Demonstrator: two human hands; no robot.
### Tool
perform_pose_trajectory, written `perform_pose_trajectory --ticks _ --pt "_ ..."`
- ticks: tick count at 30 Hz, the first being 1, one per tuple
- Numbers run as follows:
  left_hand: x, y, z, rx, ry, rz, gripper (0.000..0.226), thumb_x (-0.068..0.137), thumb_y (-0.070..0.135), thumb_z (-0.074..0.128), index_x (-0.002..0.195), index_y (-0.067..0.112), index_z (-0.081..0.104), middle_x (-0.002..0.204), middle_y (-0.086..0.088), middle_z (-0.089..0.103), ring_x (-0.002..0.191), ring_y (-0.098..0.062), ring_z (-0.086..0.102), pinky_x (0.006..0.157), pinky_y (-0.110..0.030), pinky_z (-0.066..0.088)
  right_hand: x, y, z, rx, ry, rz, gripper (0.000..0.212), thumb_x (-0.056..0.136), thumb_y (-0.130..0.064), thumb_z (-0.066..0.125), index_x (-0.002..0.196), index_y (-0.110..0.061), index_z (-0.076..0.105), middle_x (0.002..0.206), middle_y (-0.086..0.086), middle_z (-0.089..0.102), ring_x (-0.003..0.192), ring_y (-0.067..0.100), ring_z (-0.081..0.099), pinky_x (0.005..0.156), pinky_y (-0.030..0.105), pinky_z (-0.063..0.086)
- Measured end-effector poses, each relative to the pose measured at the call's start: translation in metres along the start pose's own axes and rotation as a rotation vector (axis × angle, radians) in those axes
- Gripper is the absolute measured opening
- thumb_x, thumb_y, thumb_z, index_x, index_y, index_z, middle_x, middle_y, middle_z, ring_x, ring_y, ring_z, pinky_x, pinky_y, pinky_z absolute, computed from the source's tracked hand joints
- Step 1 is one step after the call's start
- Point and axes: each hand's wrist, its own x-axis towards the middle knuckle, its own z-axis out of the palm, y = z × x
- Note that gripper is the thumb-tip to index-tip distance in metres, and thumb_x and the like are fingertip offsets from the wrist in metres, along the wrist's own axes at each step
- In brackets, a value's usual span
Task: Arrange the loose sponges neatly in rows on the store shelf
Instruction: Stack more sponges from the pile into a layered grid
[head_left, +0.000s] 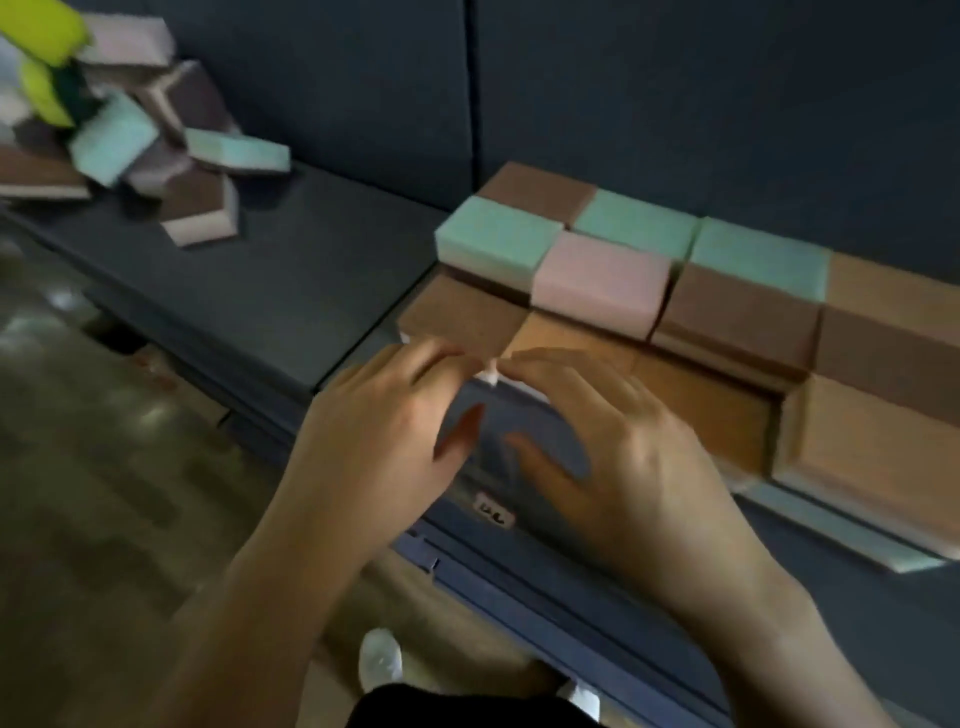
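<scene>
Rows of stacked sponges (737, 312) in brown, orange, mint and pink stand on the dark shelf (291, 291) at centre right. My left hand (379, 426) and my right hand (618, 447) are side by side at the front of the rows. Their straight fingertips touch the near edges of a brown sponge (462, 317) and an orange sponge (566, 338). Neither hand holds anything. A loose pile of sponges (145, 135) lies jumbled at the shelf's far left, with yellow-green ones on top.
The dark back wall (623, 93) rises behind the rows. A bare stretch of shelf separates the pile from the rows. A small label (493, 512) sits on the shelf's front rail. The floor (104, 467) and my shoe (382, 660) show below.
</scene>
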Motion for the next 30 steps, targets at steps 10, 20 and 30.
perform_pose_trajectory --ticks 10,20,30 --pt "-0.008 -0.177 -0.039 0.152 0.077 -0.162 0.032 0.086 0.036 0.066 0.113 0.020 0.066 0.108 0.004 0.063 0.094 -0.020 0.064 0.070 -0.034 0.051 0.139 -0.078 0.107 -0.091 -0.024 -0.015 0.046 0.093 -0.036 0.062 0.136 -0.025 0.050 0.135 -0.007 0.054 0.121 0.018 0.053 0.089 0.039 0.053" --pt "0.022 -0.328 -0.067 0.230 -0.001 -0.209 0.040 0.090 0.038 0.059 0.125 0.019 0.057 0.116 -0.001 0.057 0.108 -0.024 0.057 0.078 -0.037 0.048 0.298 -0.128 0.204 -0.126 -0.181 0.025 0.048 0.092 -0.033 0.060 0.137 -0.019 0.049 0.137 0.003 0.051 0.123 0.026 0.050 0.095 0.044 0.047" --pt "0.056 -0.374 -0.055 0.108 0.009 -0.233 0.037 0.091 0.041 0.058 0.125 0.025 0.056 0.117 0.004 0.054 0.108 -0.018 0.054 0.079 -0.032 0.046 0.394 -0.090 0.235 -0.166 -0.201 0.076 0.050 0.089 -0.021 0.064 0.136 -0.014 0.049 0.138 0.010 0.049 0.122 0.029 0.051 0.098 0.047 0.047"
